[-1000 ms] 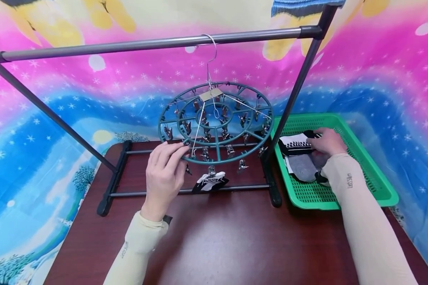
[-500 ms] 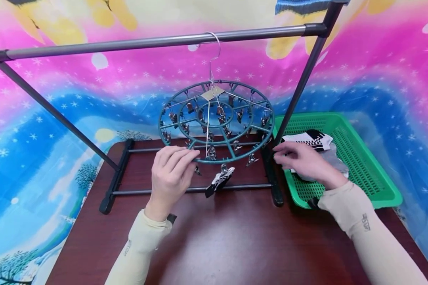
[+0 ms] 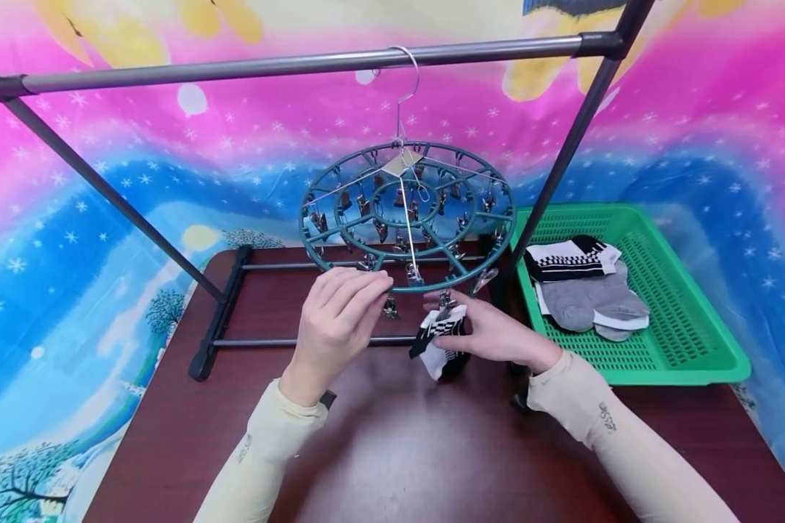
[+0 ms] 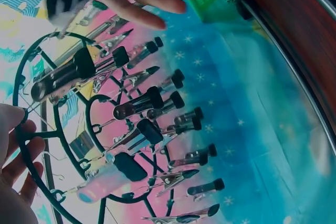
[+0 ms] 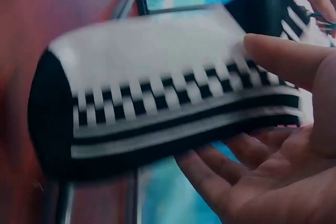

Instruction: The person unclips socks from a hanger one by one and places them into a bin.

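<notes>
A round dark green clip hanger (image 3: 405, 218) hangs by a wire hook from the rack's bar. My left hand (image 3: 340, 327) grips its front rim between thumb and fingers; the left wrist view shows the fingers (image 4: 26, 161) around that rim. At the front right of the rim, a black-and-white checkered sock (image 3: 435, 359) hangs from a metal clip (image 3: 445, 303). My right hand (image 3: 490, 327) holds this sock, thumb on its near face and fingers behind. Close up in the right wrist view, the sock (image 5: 157, 98) shows a black toe, checks and stripes.
A green basket (image 3: 700, 312) at the right holds another black-and-white sock (image 3: 569, 260) and grey socks (image 3: 589, 298). The metal rack (image 3: 301, 67) stands on a dark red table (image 3: 392, 450). Several metal clips (image 4: 139, 103) dangle from the hanger. A patterned cloth (image 3: 105, 218) covers the walls.
My right hand has left the basket and moved left to the hanging sock. The hanger has turned, carrying the sock rightward. My left hand stays at the front rim.
</notes>
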{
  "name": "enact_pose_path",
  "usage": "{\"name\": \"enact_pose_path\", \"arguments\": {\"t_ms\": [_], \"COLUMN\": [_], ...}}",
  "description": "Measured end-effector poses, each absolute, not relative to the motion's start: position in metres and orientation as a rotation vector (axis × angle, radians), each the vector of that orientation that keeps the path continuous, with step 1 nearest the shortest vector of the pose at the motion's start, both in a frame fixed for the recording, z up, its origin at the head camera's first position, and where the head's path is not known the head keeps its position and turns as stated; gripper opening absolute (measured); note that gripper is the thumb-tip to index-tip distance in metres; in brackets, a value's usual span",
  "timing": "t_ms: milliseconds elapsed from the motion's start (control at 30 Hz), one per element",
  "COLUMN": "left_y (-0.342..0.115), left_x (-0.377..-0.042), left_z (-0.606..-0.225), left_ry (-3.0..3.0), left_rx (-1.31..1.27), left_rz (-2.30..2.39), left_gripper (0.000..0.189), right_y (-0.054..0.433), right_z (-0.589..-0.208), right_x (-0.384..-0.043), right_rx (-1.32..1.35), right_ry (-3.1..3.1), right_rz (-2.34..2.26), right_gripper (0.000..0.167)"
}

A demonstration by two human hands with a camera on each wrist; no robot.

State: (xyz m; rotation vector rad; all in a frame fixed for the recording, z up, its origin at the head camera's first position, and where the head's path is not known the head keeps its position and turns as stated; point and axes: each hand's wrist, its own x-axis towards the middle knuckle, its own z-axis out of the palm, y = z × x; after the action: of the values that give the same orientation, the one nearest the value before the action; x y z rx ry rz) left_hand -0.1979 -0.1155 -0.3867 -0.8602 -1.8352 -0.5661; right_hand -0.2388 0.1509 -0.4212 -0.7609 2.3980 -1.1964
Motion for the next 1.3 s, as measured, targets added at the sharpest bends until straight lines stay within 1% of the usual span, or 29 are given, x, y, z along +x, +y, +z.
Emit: {"name": "enact_pose_path", "arguments": {"t_ms": [133,167,300,500,633,733,833,967,1033,1100,1300], "left_y": [-0.113,-0.113,-0.114,-0.113,-0.111,-0.107,-0.1,-0.087,-0.079,-0.072,-0.062], "left_x": [-0.197,-0.197,-0.196,-0.198,-0.2,-0.2,-0.2,-0.197,-0.194,-0.192,-0.191], "left_z": [-0.386,-0.386,-0.386,-0.388,-0.394,-0.4,-0.407,-0.418,-0.425,-0.431,-0.439], "left_ry": [-1.858,-1.867,-1.887,-1.849,-1.808,-1.742,-1.624,-1.545,-1.623,-1.739,-2.05], "left_rx": [-0.883,-0.882,-0.875,-0.842,-0.783,-0.757,-0.807,-0.982,-1.049,-1.062,-0.924], "left_rz": [-0.544,-0.535,-0.525,-0.531,-0.485,-0.406,-0.337,-0.328,-0.369,-0.44,-0.712], "left_gripper": [0.02,0.02,0.021,0.02,0.022,0.024,0.024,0.024,0.026,0.03,0.039], "right_y": [0.148,0.149,0.156,0.171,0.18,0.184,0.186,0.188,0.19,0.192,0.194], "right_z": [-0.427,-0.428,-0.432,-0.432,-0.429,-0.428,-0.427,-0.425,-0.424,-0.423,-0.422], "right_x": [-0.24,-0.24,-0.241,-0.238,-0.235,-0.234,-0.234,-0.233,-0.232,-0.231,-0.231], "right_rx": [-0.695,-0.69,-0.66,-0.571,-0.622,-0.659,-0.667,-0.659,-0.652,-0.658,-0.681], "right_ry": [2.359,2.342,2.294,2.264,2.297,2.337,2.372,2.407,2.423,2.441,2.488], "right_rz": [-1.191,-1.203,-1.228,-1.223,-1.2,-1.171,-1.158,-1.154,-1.16,-1.162,-1.11], "right_gripper": [0.034,0.03,0.025,0.027,0.027,0.031,0.037,0.038,0.036,0.036,0.038]}}
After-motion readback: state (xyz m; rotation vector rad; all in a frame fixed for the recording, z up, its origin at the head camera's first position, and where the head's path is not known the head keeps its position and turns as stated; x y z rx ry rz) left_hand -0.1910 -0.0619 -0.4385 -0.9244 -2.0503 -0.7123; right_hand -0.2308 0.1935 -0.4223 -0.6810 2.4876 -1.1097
